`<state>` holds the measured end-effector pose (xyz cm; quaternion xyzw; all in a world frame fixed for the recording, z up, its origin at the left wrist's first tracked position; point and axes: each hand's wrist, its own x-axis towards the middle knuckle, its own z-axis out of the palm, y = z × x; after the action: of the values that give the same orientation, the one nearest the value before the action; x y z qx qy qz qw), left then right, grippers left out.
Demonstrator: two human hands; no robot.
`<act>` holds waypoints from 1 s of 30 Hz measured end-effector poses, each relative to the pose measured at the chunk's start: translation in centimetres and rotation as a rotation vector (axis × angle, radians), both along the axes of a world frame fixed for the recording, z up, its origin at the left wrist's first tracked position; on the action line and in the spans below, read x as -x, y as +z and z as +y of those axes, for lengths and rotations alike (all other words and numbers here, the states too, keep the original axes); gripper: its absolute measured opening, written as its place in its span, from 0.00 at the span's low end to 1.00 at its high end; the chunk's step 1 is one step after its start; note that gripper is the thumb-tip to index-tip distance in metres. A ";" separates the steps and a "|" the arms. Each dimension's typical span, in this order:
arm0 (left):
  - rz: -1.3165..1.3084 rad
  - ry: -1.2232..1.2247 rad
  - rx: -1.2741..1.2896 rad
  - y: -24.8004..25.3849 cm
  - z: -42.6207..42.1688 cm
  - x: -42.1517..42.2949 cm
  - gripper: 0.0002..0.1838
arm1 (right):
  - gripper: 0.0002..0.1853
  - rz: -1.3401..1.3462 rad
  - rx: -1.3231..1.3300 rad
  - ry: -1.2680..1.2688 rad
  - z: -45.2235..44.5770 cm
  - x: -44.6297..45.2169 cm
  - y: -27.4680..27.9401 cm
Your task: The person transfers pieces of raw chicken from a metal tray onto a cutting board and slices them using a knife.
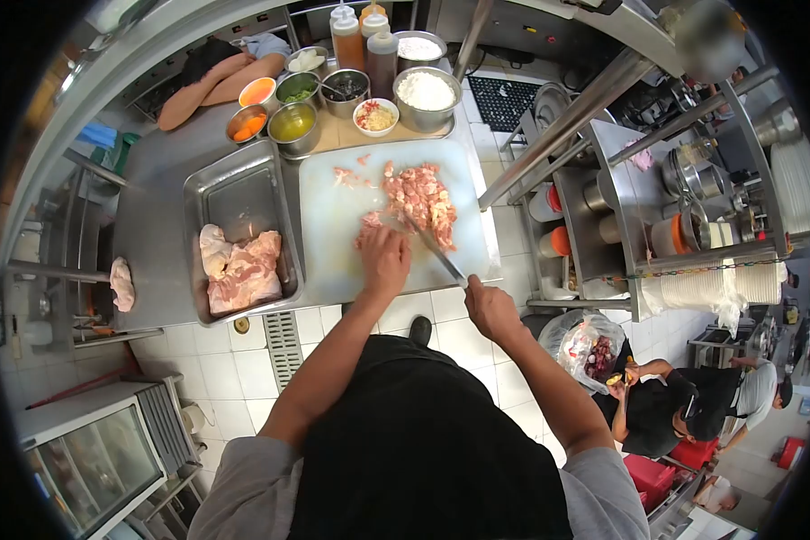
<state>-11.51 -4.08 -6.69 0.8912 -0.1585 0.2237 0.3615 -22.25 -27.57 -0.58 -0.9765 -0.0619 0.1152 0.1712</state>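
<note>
On the steel counter (157, 193), from the left, I see a metal tray (243, 193) holding larger raw meat pieces (245, 277), then a white cutting board (328, 207). There my left hand (387, 263) bends its fingers onto a small meat clump (367, 223); whether it pinches any, I cannot tell. Just right and farther lies chopped meat (426, 193), a knife (446, 261) at its near-left edge, my right hand (491, 311) wrapped around the handle.

Bright, even light on my cutting board (337, 193), glints along the steel post (565, 131). Strong fisheye bend at edges, corners black. My left hand (386, 261) and right hand (493, 311) fairly sharp; round patch (713, 41) upper right blurred.
</note>
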 end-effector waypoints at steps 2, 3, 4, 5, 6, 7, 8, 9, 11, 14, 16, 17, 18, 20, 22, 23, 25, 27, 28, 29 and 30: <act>0.038 0.026 0.177 1.5 2.0 -0.6 0.06 | 0.11 -0.038 -0.071 -0.053 1.0 -1.0 1.2; 0.078 0.037 0.300 2.7 3.3 -0.9 0.07 | 0.10 -0.030 -0.091 -0.024 1.6 -1.1 1.2; 0.116 0.048 0.422 3.9 4.9 -1.2 0.09 | 0.10 -0.023 -0.111 0.005 2.3 -1.4 1.2; 0.133 0.092 0.465 5.1 6.5 -1.2 0.10 | 0.10 -0.018 -0.132 0.034 3.1 -1.6 1.1; 0.150 0.138 0.509 6.2 8.2 -1.1 0.11 | 0.10 -0.047 -0.113 0.078 4.2 -1.7 0.9; 0.103 0.166 0.416 6.9 10.0 -1.1 0.10 | 0.10 -0.071 -0.148 0.124 5.3 -1.9 0.3; 0.056 0.195 0.323 7.7 11.9 -1.1 0.10 | 0.10 -0.028 -0.138 0.155 6.2 -2.3 -0.3; 0.011 0.224 0.227 8.1 13.8 -1.0 0.09 | 0.10 0.015 -0.130 0.187 7.2 -2.7 -0.2; 0.109 0.254 0.399 5.1 17.6 -2.0 0.08 | 0.10 0.022 -0.115 0.216 8.5 -3.9 -0.2; 0.254 0.182 0.774 4.5 19.6 -2.7 0.07 | 0.10 0.004 -0.082 0.205 8.5 -6.1 -1.0; 0.323 0.164 0.842 5.0 19.5 -2.7 0.07 | 0.13 -0.018 -0.082 0.128 7.0 -7.5 -1.8; 0.298 0.183 0.686 5.5 19.7 -2.6 0.07 | 0.14 -0.079 -0.092 0.087 6.2 -7.9 -2.2; 0.273 0.202 0.529 5.8 20.0 -2.3 0.08 | 0.14 -0.064 -0.078 0.047 5.6 -8.1 -1.8; 0.341 0.268 0.294 8.4 20.6 -1.4 0.10 | 0.15 -0.034 -0.057 -0.034 5.5 -8.3 -0.2; 0.205 0.285 0.017 7.7 22.9 -0.6 0.12 | 0.15 -0.017 -0.102 0.028 7.3 -7.5 0.1; 0.133 0.285 -0.119 7.3 24.3 -0.6 0.13 | 0.15 -0.011 -0.123 0.053 8.5 -7.1 0.1; 0.234 0.309 -0.164 6.3 27.0 -0.8 0.17 | 0.14 -0.001 -0.168 0.210 11.9 -6.2 0.0; 0.205 0.368 -0.291 5.8 29.0 -0.4 0.17 | 0.15 0.044 -0.259 0.230 15.1 -5.9 0.0; 0.281 0.389 -0.327 5.5 30.0 -0.6 0.19 | 0.14 0.026 -0.276 0.226 16.2 -6.1 -0.8; 0.327 0.381 -0.340 5.1 31.0 -0.6 0.20 | 0.14 0.009 -0.292 0.222 16.8 -6.6 -1.8; 0.371 0.375 -0.351 5.0 31.6 -0.6 0.22 | 0.14 -0.012 -0.246 0.208 16.9 -7.2 -2.4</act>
<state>-10.88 27.52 -1.69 0.9793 0.0412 0.0893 0.1771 -15.09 -10.69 -2.96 -0.9371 -0.1773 0.1183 0.2763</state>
